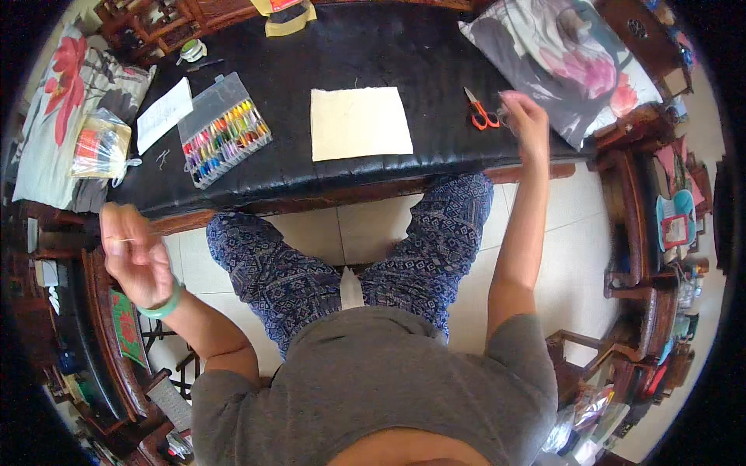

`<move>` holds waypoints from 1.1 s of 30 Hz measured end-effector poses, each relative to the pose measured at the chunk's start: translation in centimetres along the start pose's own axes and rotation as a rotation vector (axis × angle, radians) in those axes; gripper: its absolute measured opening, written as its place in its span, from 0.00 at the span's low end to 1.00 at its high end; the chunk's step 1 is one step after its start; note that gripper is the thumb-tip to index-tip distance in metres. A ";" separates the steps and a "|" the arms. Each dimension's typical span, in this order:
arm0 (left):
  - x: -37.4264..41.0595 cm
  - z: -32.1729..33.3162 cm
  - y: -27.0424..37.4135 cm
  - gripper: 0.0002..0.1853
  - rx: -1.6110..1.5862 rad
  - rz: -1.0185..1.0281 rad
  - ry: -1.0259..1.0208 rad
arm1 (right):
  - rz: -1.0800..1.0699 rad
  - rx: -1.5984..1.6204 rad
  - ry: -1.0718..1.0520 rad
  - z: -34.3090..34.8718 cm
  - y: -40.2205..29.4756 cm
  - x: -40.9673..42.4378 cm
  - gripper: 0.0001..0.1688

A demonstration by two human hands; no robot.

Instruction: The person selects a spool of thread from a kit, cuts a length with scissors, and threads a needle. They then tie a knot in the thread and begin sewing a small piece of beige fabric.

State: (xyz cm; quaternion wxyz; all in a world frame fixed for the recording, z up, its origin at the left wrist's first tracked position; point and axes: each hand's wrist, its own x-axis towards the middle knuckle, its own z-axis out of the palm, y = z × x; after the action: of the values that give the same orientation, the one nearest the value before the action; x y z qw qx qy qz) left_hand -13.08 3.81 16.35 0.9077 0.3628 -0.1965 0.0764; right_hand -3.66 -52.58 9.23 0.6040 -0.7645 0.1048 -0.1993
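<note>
My left hand, with a pale green bangle on its wrist, is raised off the left front end of the black bench seat. A thin pale strand, a thread or needle, shows at its curled, blurred fingers. Over on the right, my right hand has its fingertips pinched together beside orange-handled scissors. Faint strands seem to hang by those fingertips, but blur hides what they hold. Cream cloth lies flat between the hands. Left of it stands an open clear plastic box of many-coloured embroidery floss.
A white paper sheet touches the floss box. Loose thread bits lie on the black seat. A plastic-wrapped packet rests against the left floral cushion. Another floral cushion sits beyond my right hand.
</note>
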 end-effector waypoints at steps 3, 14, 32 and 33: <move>0.3 3.0 -2.6 0.12 0.449 -0.031 -0.072 | -0.004 0.093 -0.098 3.0 1.7 4.7 0.15; 1.1 8.6 -7.9 0.09 1.278 -0.036 -0.299 | -0.783 -0.812 0.445 9.4 -7.7 -4.7 0.20; 2.4 11.0 -17.2 0.12 1.261 0.200 -0.535 | -0.150 0.675 -0.672 12.3 -8.3 -16.2 0.26; 2.4 10.9 -17.4 0.12 1.258 0.215 -0.503 | -0.058 0.805 -0.713 12.9 -8.2 -16.5 0.26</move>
State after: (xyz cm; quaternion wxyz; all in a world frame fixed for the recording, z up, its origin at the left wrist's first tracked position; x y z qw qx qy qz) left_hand -9.30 -16.31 13.64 0.4384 0.8063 -0.3545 0.1789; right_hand -13.62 -32.55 11.75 0.8416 -0.4955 -0.2127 0.0317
